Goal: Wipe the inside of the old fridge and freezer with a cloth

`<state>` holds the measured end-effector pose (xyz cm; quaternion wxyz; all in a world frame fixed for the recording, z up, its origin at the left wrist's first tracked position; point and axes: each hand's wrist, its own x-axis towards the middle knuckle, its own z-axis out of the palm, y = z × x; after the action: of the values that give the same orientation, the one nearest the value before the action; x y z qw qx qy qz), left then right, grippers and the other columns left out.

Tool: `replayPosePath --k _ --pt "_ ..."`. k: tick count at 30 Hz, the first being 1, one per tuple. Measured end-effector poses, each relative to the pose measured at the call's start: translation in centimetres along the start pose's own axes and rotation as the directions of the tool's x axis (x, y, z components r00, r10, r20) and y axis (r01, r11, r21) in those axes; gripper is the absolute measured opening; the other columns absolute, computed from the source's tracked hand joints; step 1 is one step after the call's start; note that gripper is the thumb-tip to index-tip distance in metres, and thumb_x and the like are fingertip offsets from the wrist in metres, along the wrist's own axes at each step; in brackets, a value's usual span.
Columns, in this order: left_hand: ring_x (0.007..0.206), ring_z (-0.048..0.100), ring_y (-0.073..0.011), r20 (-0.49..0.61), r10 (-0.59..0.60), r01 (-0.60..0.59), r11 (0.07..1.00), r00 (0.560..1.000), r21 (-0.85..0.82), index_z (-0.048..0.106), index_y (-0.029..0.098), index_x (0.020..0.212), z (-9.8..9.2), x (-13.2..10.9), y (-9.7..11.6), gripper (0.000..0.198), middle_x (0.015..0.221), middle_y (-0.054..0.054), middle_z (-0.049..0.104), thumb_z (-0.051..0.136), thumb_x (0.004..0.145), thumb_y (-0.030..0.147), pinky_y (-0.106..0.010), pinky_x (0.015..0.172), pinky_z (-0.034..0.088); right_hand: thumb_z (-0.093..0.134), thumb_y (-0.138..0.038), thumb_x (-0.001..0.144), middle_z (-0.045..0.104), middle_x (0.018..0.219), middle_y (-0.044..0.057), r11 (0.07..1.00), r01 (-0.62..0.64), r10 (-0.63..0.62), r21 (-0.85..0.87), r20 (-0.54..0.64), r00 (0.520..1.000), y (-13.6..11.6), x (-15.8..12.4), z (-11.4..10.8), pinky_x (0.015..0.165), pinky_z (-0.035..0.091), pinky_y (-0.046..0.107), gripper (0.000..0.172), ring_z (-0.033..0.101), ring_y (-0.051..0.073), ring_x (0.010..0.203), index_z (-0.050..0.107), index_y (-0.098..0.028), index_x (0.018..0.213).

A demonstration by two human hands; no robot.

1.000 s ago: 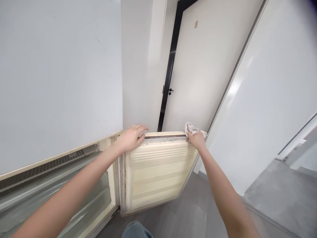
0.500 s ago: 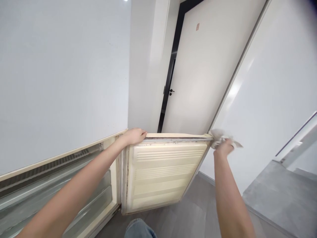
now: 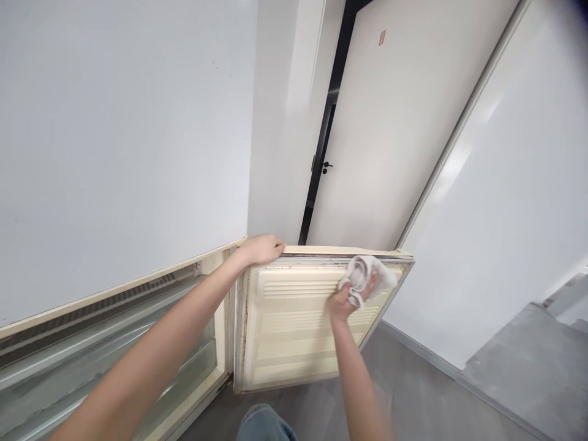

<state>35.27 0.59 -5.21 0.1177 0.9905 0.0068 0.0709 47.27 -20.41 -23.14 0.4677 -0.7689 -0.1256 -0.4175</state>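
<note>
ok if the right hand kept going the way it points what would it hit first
Probably the dark-streaked seal along the top of the cream fridge door, just above the right hand and its white cloth, though depth is hard to judge.

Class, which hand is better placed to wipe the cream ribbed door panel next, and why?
Probably the right hand: it holds the white cloth against the cream ribbed door panel. The left hand grips the door's top edge and holds no cloth.
</note>
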Motion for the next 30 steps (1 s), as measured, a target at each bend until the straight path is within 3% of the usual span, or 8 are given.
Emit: replayPosePath --k 2,6,11,13,15,23,26,30 --pt "0.082 0.063 -0.0223 -0.005 -0.004 0.004 1.000 1.000 0.001 0.065 0.024 0.085 0.0 0.0 0.0 0.056 0.094 -0.007 0.074 0.018 0.085 0.053 -0.033 0.070 0.045 0.024 -0.039 0.088 0.048 0.134 0.022 0.999 0.044 -0.046 -0.024 -0.079 0.996 -3.2 -1.9 0.9 0.109 0.027 0.060 0.064 0.029 0.033 0.138 0.029 -0.008 0.144" --pt "0.085 0.063 -0.0236 -0.011 -0.031 0.031 1.000 0.999 -0.004 0.066 0.024 0.086 0.1 0.2 0.0 0.054 0.099 -0.008 0.074 0.020 0.085 0.052 -0.034 0.072 0.045 0.026 -0.035 0.085 0.042 0.141 0.020 0.972 0.236 -0.236 0.021 0.187 0.954 -9.3 -6.6 3.2 0.107 0.022 0.066 0.064 0.018 0.034 0.142 0.030 -0.011 0.144" --pt "0.082 0.064 -0.0178 -0.010 -0.069 0.069 0.997 0.998 -0.029 0.067 0.026 0.087 0.2 0.6 0.0 0.046 0.096 -0.003 0.076 0.027 0.084 0.050 -0.029 0.074 0.047 0.036 -0.043 0.078 0.041 0.145 0.010 0.907 0.408 -0.388 0.108 0.594 0.705 -13.7 -10.5 5.4 0.109 0.019 0.064 0.068 0.014 0.036 0.143 0.037 -0.020 0.143" --pt "0.081 0.064 -0.0172 -0.011 -0.078 0.078 0.996 0.997 -0.033 0.067 0.026 0.086 0.2 0.6 0.0 0.046 0.095 -0.002 0.076 0.028 0.083 0.050 -0.028 0.073 0.046 0.039 -0.044 0.078 0.041 0.145 0.007 0.866 0.473 -0.456 0.163 0.647 0.611 -14.0 -10.3 5.4 0.110 0.023 0.059 0.069 0.018 0.034 0.142 0.037 -0.023 0.143" --pt "0.080 0.064 -0.0185 -0.011 -0.085 0.085 0.996 0.996 -0.031 0.067 0.026 0.085 0.2 0.4 0.0 0.048 0.094 -0.003 0.075 0.026 0.083 0.050 -0.030 0.070 0.046 0.038 -0.043 0.079 0.044 0.143 0.006 0.834 0.514 -0.511 0.200 0.630 0.585 -13.3 -9.4 4.9 0.109 0.027 0.054 0.065 0.025 0.031 0.140 0.040 -0.026 0.142" --pt "0.086 0.064 -0.0216 -0.013 -0.094 0.093 0.994 0.995 -0.048 0.068 0.028 0.089 0.1 -0.1 0.3 0.049 0.098 -0.004 0.075 0.026 0.083 0.052 -0.032 0.071 0.045 0.039 -0.040 0.076 0.058 0.117 0.019 0.878 0.479 -0.474 -0.021 0.114 0.873 -3.1 -2.2 0.5 0.103 0.033 0.054 0.049 0.049 0.033 0.119 0.060 -0.016 0.112" --pt "0.084 0.064 -0.0219 -0.013 -0.102 0.101 0.994 0.995 -0.049 0.068 0.027 0.085 0.1 0.1 0.2 0.048 0.096 -0.004 0.075 0.027 0.082 0.052 -0.032 0.071 0.046 0.038 -0.042 0.074 0.058 0.112 0.019 0.931 0.350 -0.356 -0.100 -0.057 0.933 2.0 2.0 -1.4 0.100 0.036 0.053 0.049 0.050 0.032 0.116 0.057 -0.014 0.109" --pt "0.081 0.063 -0.0212 -0.013 -0.106 0.105 0.993 0.994 -0.049 0.068 0.028 0.085 0.1 0.2 0.2 0.046 0.093 -0.003 0.075 0.028 0.082 0.051 -0.032 0.070 0.045 0.037 -0.033 0.075 0.056 0.119 0.020 0.983 0.169 -0.182 -0.068 -0.312 0.933 7.6 6.7 -3.5 0.103 0.037 0.051 0.050 0.049 0.030 0.120 0.054 -0.010 0.117"
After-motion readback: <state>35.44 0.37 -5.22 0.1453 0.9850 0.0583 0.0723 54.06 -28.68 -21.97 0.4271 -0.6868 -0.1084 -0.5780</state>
